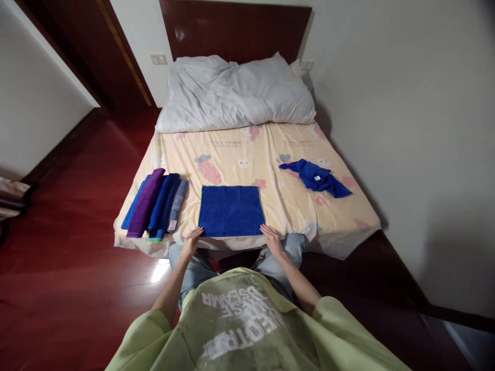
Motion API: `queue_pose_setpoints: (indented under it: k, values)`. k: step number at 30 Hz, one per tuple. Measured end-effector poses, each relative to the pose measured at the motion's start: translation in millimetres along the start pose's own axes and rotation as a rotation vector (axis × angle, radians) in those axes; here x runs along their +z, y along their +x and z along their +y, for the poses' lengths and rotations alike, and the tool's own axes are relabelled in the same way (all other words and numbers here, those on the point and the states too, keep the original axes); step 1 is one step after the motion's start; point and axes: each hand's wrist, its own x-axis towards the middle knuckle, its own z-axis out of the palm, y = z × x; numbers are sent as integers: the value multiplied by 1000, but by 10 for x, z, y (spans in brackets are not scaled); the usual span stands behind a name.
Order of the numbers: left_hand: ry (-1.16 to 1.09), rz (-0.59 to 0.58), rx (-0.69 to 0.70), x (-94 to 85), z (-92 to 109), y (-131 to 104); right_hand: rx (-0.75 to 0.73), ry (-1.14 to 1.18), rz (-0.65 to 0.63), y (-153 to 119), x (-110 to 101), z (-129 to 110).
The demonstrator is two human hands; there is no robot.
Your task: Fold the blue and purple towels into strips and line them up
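Observation:
A blue towel (232, 210) with thin green edging lies spread flat near the front edge of the bed. My left hand (192, 242) has its fingers closed on the towel's near left corner. At the near right corner, my right hand (273, 240) holds the cloth in the same way. To the left lie several folded or rolled towels side by side, among them a purple towel (146, 203) and a grey towel (178, 206). A crumpled blue cloth (315, 178) with a white tag rests on the right side of the bed.
The bed (228, 154) has a yellow sheet printed with carrots and rabbits. A bulky white quilt (235, 95) is heaped by the dark wooden headboard (235, 28). A white wall (406, 129) runs along the right; reddish wooden floor (77, 216) lies on the left.

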Motion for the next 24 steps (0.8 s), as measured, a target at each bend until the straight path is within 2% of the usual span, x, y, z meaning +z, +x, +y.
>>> queue_pose_setpoints:
  k: [6,11,16,19,24]
  values:
    - [-45,23,-24,70,-142,90,-9,29,21,-25,21,26]
    - [-85,31,41,110,-272,105,-14,58,60,-33,60,56]
    - [-172,104,76,170,-359,111,14,132,95,-20,79,68]
    - [-214,162,-10,194,-344,122,91,207,112,25,53,58]
    - [-286,264,-248,193,-274,195,345,336,177,208,24,119]
